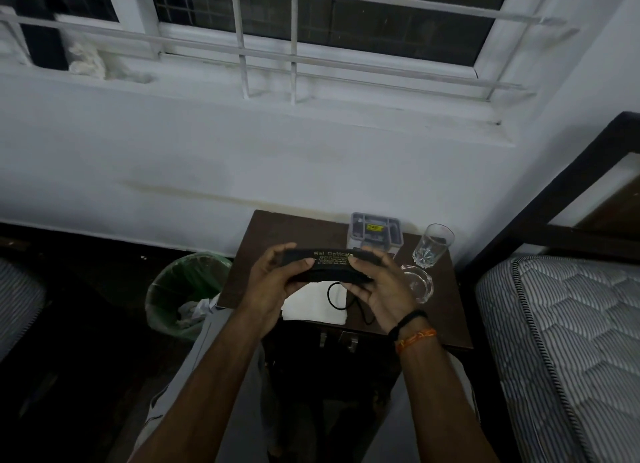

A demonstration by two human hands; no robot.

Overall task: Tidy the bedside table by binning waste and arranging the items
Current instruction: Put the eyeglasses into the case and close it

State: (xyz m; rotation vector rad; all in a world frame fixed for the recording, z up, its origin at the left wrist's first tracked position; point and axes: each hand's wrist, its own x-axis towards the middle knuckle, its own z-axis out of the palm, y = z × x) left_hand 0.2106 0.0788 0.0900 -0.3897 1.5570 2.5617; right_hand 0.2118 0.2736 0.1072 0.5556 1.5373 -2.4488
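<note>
Left hand (268, 282) and right hand (379, 284) both gripping black spectacle case (329, 262), fingers curled round its ends, holding it above bedside table (273, 234). Below grip: white cloth (311, 303), black cord (337, 298). Right of grip: drinking glass (433, 246), glass ashtray (417, 284). Left, lower: green-lined bin (185, 289).

Bare left half of the table (263, 234); organiser (375, 232), glass (433, 246) and ashtray (419, 282) crowd its right side.
</note>
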